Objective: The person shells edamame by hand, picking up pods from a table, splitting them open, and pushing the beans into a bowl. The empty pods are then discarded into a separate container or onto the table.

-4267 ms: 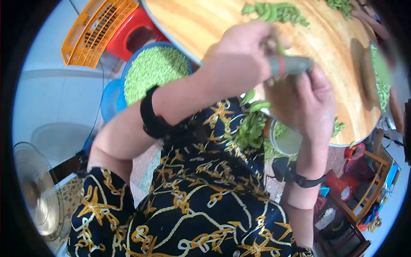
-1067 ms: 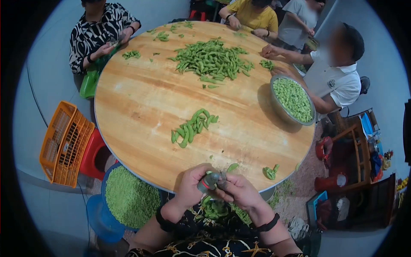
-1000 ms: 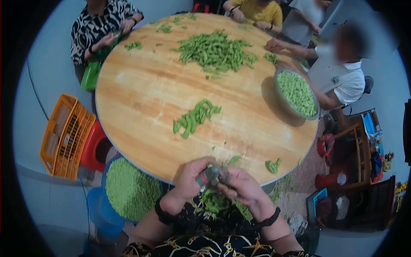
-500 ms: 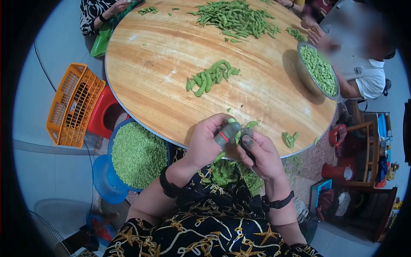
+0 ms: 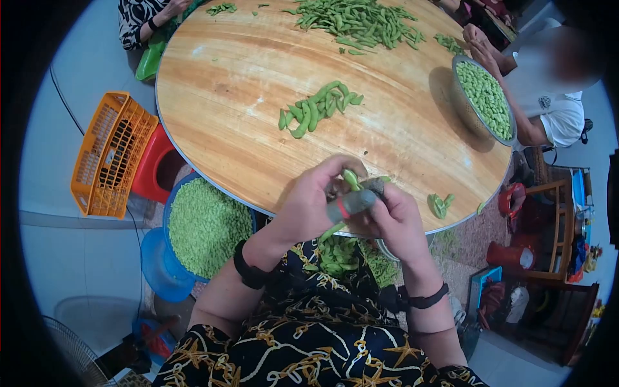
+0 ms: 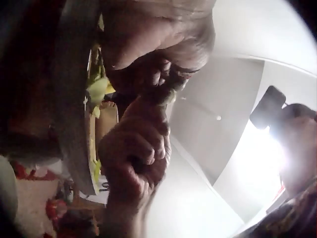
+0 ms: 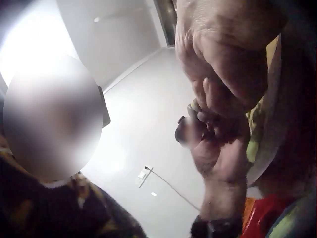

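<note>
At the table's near edge in the head view, the left hand [image 5: 308, 201] curls its fingers round a green pod [image 5: 351, 179]. Its thumb wears a grey-green cover with a red band [image 5: 344, 206] and points at the right hand [image 5: 405, 224]. That hand, with a dark cover on a digit, meets the pod's right side, fingers bent; its exact grip is partly hidden. Both hands touch each other in the left wrist view, left hand [image 6: 163, 34] above right hand [image 6: 133, 153]. More pods [image 5: 336, 255] lie below them at the lap.
The round wooden table [image 5: 225, 142] bears a small pod group [image 5: 316, 111], a big pod pile [image 5: 358, 24], split pods [image 5: 440, 205] and a colander of beans [image 5: 483, 100]. Left stand a blue basin [image 5: 209, 226], red stool [image 5: 153, 164] and orange crate [image 5: 115, 155]. Another person [image 5: 554, 116] sits right.
The left thumb has swung down and right across towards the right thumb, and the left fingers have risen behind the pod. Since the earlier views showing the far side of the table, the head view has tilted down.
</note>
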The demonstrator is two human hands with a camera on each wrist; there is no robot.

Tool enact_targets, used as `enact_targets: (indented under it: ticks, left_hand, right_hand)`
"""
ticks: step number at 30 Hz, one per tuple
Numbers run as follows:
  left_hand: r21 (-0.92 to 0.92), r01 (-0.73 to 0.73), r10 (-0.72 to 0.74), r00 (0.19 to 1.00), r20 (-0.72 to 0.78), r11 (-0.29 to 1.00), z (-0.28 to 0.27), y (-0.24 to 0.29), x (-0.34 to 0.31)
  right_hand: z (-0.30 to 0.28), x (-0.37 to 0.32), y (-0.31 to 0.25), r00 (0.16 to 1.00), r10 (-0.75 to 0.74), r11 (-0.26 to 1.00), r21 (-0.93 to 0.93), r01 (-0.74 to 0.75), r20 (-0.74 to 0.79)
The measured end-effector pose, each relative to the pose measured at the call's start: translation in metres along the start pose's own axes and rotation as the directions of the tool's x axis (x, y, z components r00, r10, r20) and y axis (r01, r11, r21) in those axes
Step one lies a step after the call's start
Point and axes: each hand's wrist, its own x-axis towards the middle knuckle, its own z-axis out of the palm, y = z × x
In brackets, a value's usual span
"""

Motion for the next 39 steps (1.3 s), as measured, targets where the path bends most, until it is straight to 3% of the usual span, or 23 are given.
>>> enact_targets:
  ticks: [1,2,4,5,6,7,9,14,15,16,17,18,19,20,21,25,32,33,35,36,37,38,39]
  left_hand:
    - [0.231,-0.059,0.058,0.998,0.009,0.971,0.000,0.003,0.002]
    - [0.450,-0.115,0.113,0.993,0.032,0.886,-0.001,0.004,0.004]
    - [0.470,-0.135,0.116,0.991,0.071,0.872,-0.006,0.005,0.005]
    - [0.489,-0.157,0.117,0.987,0.111,0.858,-0.009,0.006,0.006]
    - [0.488,-0.156,0.119,0.987,0.106,0.859,-0.010,0.006,0.006]
    - [0.498,-0.178,0.137,0.984,0.118,0.849,-0.010,0.007,0.007]
    - [0.508,-0.198,0.155,0.980,0.125,0.839,-0.014,0.007,0.006]
    - [0.546,-0.003,-0.010,1.000,0.020,0.838,-0.034,0.017,0.000]
    - [0.546,-0.004,-0.006,1.000,0.016,0.838,-0.043,0.020,-0.001]
    - [0.453,0.047,0.018,0.990,-0.138,0.890,-0.055,0.023,-0.002]
    - [0.348,0.080,0.027,0.956,-0.291,0.934,-0.066,0.026,-0.001]
    - [0.349,0.078,0.031,0.955,-0.295,0.934,-0.074,0.028,0.002]
    - [0.582,0.059,0.181,0.921,-0.345,0.811,-0.082,0.031,0.006]
    - [0.774,0.067,0.336,0.875,-0.350,0.630,-0.089,0.032,0.011]
    - [0.880,0.037,0.405,0.878,-0.254,0.473,-0.099,0.022,0.017]
    - [0.908,-0.032,0.284,0.954,-0.098,0.419,-0.069,0.033,0.031]
    - [0.802,0.007,0.192,0.970,-0.152,0.597,-0.055,0.010,0.028]
    - [0.798,0.007,0.190,0.970,-0.152,0.602,-0.051,0.010,0.026]
    - [0.600,0.055,0.159,0.941,-0.298,0.798,-0.034,0.012,0.021]
    - [0.599,0.056,0.156,0.942,-0.297,0.799,-0.025,0.013,0.018]
    - [0.257,0.111,-0.041,0.964,-0.262,0.960,-0.016,0.013,0.016]
    - [-0.115,0.195,-0.211,0.965,-0.154,0.974,-0.010,0.013,0.014]
    - [-0.227,0.235,-0.252,0.966,-0.048,0.945,-0.014,0.005,0.013]
  right_hand:
    - [-0.002,0.003,0.004,0.972,-0.231,0.909,-0.368,0.196,-0.051]
    - [-0.003,0.005,0.006,0.892,-0.453,0.652,-0.686,0.323,-0.011]
    - [-0.004,0.006,-0.001,0.913,-0.406,0.742,-0.598,0.304,-0.038]
    - [-0.005,0.005,-0.011,0.988,-0.143,0.959,-0.254,0.122,-0.065]
    - [-0.005,0.006,-0.019,0.992,0.123,0.985,0.117,-0.123,0.013]
    - [-0.002,0.008,-0.022,0.983,0.181,0.965,0.191,-0.178,0.001]
    - [0.000,0.012,-0.023,0.980,0.197,0.958,0.210,-0.198,0.023]
    - [-0.001,0.029,-0.020,0.976,0.215,0.961,0.169,-0.218,0.036]
    - [-0.005,0.031,-0.024,0.975,0.215,0.975,-0.069,-0.211,0.054]
    - [-0.008,0.033,-0.027,0.973,0.217,0.935,-0.303,-0.186,0.072]
    - [-0.010,0.038,-0.033,0.973,0.217,0.934,-0.307,-0.184,0.078]
    - [-0.012,0.043,-0.039,0.959,0.172,0.822,-0.570,-0.014,0.225]
    - [-0.012,0.050,-0.043,0.913,0.170,0.634,-0.751,0.187,0.371]
    - [-0.009,0.063,-0.042,0.944,0.027,0.484,-0.831,0.276,0.329]
    - [-0.003,0.079,-0.043,0.972,-0.064,0.370,-0.899,0.232,0.224]
    - [0.013,0.128,-0.039,0.962,-0.265,0.098,-0.990,0.101,0.072]
    - [-0.019,0.102,-0.040,0.966,-0.258,0.177,-0.981,0.081,0.034]
    - [-0.024,0.091,-0.046,0.957,-0.289,0.255,-0.966,0.047,-0.030]
    - [-0.027,0.071,-0.050,0.953,-0.283,0.428,-0.904,0.027,-0.106]
    - [-0.024,0.062,-0.050,0.953,-0.282,0.429,-0.903,0.024,-0.108]
    - [-0.020,0.053,-0.049,0.974,-0.217,0.579,-0.812,0.078,-0.062]
    - [-0.015,0.045,-0.048,0.987,-0.160,0.714,-0.691,0.114,-0.002]
    - [-0.012,0.037,-0.045,0.997,-0.072,0.817,-0.573,0.064,0.009]
